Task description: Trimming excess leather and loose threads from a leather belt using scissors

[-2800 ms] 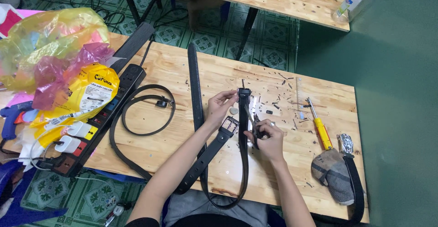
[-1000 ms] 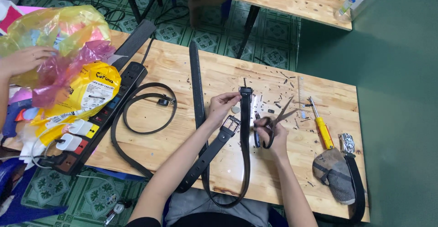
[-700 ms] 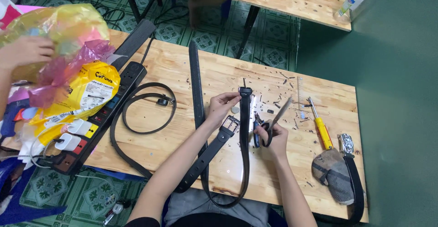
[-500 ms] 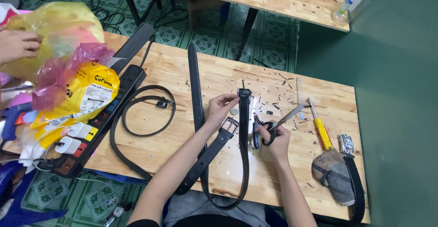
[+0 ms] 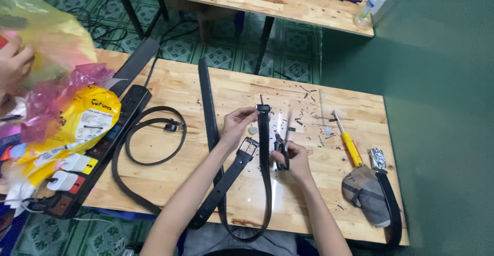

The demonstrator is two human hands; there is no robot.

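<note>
Leaving bare counter [image 5: 170, 184] left of the buckled belt [image 5: 234, 171]; blocking rightward, a yellow screwdriver [image 5: 350, 145] and cap [image 5: 366, 194].

My two arms come into the frame from the bottom centre, and both are bare: I see no sleeve on either forearm up to the lower edge of the picture. My left hand [image 5: 237, 125] and my right hand [image 5: 290, 158] wear no gloves. I see no ring, no watch and no bracelet on the wrists or fingers. At the very bottom centre of the frame, between my arms, a small part of my grey clothing [image 5: 242, 241] shows.
</note>
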